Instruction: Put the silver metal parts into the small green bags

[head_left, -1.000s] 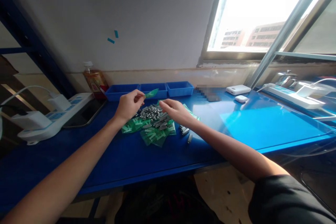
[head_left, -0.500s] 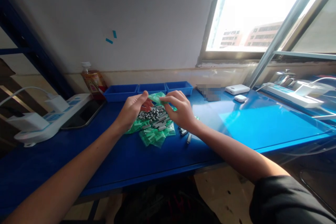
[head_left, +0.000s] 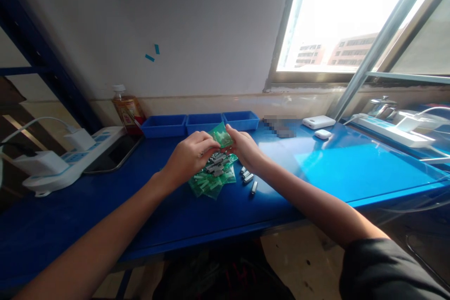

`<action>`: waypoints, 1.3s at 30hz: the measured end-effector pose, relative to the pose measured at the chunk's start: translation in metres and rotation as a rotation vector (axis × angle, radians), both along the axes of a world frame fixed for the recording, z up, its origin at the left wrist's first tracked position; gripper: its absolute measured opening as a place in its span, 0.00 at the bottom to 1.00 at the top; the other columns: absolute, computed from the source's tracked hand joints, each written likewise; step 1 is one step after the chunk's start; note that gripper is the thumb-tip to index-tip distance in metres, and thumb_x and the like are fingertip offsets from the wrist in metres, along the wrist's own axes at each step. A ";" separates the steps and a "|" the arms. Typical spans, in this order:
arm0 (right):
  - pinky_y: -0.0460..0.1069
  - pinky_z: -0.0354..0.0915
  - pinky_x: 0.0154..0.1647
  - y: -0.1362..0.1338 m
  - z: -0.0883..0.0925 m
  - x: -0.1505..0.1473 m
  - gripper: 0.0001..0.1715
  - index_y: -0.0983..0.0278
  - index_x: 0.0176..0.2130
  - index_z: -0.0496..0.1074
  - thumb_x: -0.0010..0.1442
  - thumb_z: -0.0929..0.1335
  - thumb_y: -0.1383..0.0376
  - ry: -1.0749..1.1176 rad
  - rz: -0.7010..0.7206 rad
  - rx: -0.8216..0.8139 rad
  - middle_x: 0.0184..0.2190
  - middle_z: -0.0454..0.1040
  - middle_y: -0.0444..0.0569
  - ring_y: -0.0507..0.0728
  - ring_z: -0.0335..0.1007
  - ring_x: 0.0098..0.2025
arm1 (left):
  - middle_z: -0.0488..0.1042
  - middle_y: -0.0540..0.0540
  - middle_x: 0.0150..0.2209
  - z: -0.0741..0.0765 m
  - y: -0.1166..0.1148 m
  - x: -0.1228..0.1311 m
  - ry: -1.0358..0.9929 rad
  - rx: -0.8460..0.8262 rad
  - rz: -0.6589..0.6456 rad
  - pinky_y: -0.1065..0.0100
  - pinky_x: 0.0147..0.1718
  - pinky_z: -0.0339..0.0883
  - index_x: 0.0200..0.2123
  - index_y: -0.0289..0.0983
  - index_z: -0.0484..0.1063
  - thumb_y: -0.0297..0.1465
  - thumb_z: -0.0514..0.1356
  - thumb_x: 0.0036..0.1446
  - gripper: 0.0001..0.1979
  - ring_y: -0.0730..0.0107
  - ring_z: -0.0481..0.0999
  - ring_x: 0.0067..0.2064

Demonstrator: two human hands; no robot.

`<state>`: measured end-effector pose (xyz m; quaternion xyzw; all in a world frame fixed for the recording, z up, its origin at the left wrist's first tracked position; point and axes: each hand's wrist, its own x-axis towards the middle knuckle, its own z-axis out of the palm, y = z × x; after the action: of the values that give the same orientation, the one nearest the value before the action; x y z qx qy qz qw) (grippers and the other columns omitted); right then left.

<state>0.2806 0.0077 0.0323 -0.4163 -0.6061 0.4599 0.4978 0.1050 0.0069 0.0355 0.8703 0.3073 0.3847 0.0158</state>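
A small green plastic bag (head_left: 222, 135) is held between both hands above a pile on the blue table. My left hand (head_left: 192, 153) pinches its lower left edge with closed fingers. From the other side, my right hand (head_left: 245, 149) grips the bag between thumb and fingers. Under the hands lies a heap of small metal cylinders (head_left: 217, 164), partly hidden by them. More green bags (head_left: 209, 183) with pale printing are spread beneath the heap. Several loose metal cylinders (head_left: 248, 178) rest to the right of the pile, near my right wrist.
Three blue bins (head_left: 164, 126) line the wall behind the hands. A bottle (head_left: 127, 108), a dark phone (head_left: 111, 153) and a white power strip (head_left: 75, 155) are at left. A white box (head_left: 318, 122) and small white case (head_left: 322, 134) sit at right on the blue table (head_left: 197, 222).
My left hand has turned over and moved right, from open fingers to a pinch on the green bag. My right hand has shifted slightly right, and the bag now stands more upright.
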 end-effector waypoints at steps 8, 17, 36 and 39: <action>0.49 0.61 0.42 -0.004 -0.013 0.003 0.18 0.63 0.52 0.70 0.65 0.59 0.65 -0.851 -0.120 0.871 0.39 0.70 0.52 0.55 0.64 0.39 | 0.71 0.47 0.24 0.000 0.011 -0.003 -0.465 -0.924 0.105 0.71 0.22 0.60 0.28 0.33 0.73 0.53 0.53 0.53 0.27 0.68 0.70 0.27; 0.56 0.63 0.49 -0.012 -0.012 0.000 0.23 0.65 0.55 0.66 0.64 0.62 0.60 -0.962 -0.067 0.824 0.48 0.65 0.57 0.60 0.59 0.48 | 0.69 0.50 0.22 0.023 0.061 -0.049 -1.024 -0.876 0.375 0.79 0.19 0.59 0.30 0.34 0.70 0.36 0.62 0.52 0.10 0.78 0.69 0.22; 0.54 0.61 0.49 -0.009 -0.010 0.004 0.19 0.66 0.49 0.71 0.63 0.63 0.59 -1.047 0.003 0.741 0.39 0.70 0.55 0.59 0.59 0.46 | 0.78 0.48 0.42 -0.008 0.064 -0.078 0.707 -0.574 0.653 0.70 0.33 0.65 0.39 0.44 0.75 0.42 0.56 0.47 0.17 0.60 0.76 0.42; 0.54 0.61 0.49 -0.010 -0.011 0.004 0.19 0.66 0.50 0.71 0.63 0.63 0.59 -1.054 0.019 0.735 0.38 0.70 0.55 0.59 0.60 0.46 | 0.78 0.48 0.42 -0.014 0.069 -0.079 0.687 -0.534 0.650 0.70 0.32 0.63 0.38 0.45 0.75 0.43 0.55 0.48 0.17 0.60 0.76 0.41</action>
<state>0.2847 -0.0020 0.0217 -0.3835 -0.8911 -0.0399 0.2392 0.0260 0.0756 0.0212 0.7718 0.6351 -0.0281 0.0152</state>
